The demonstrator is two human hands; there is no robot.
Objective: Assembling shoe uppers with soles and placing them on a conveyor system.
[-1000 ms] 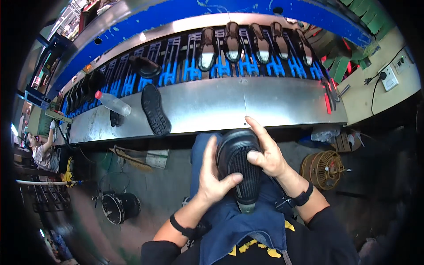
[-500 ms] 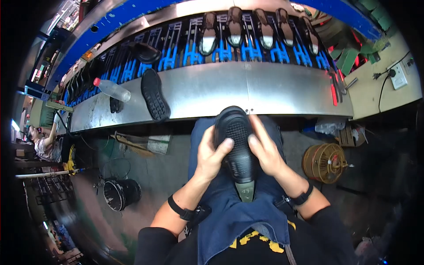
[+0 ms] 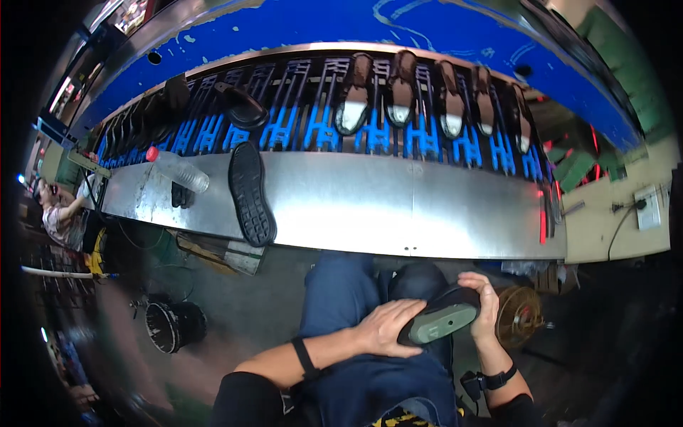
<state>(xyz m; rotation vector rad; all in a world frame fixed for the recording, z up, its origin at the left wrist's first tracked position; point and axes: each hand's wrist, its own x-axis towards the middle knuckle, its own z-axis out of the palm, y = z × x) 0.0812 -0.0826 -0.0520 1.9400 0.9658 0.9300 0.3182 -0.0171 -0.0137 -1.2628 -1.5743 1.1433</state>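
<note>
Above my lap, a black shoe [image 3: 451, 297] sits on a green shoe last [image 3: 442, 324], whose flat top with a small hole faces up toward me. My left hand [image 3: 388, 329] is closed on the shoe's left end, thumb below and fingers over the upper. On the other side my right hand [image 3: 485, 306] grips it with curled fingers, palm against the shoe. The underside is turned away from view. Beyond my hands, a loose black sole [image 3: 249, 203] lies tread up across the front of the metal bench [image 3: 341, 203].
Brown shoes with white insoles [image 3: 352, 114] rest on the blue-pronged conveyor rack [image 3: 284, 128], along with a dark shoe [image 3: 242, 107]. A red-capped bottle [image 3: 181, 171] lies on the bench. A black bucket [image 3: 174, 326] and a round wicker cage [image 3: 518, 317] flank me. A person [image 3: 67, 217] works far left.
The shoe has been turned from sole up to last top up and moved to the right. My hands shifted their hold with it. The view has tilted, so the bench appears lower.
</note>
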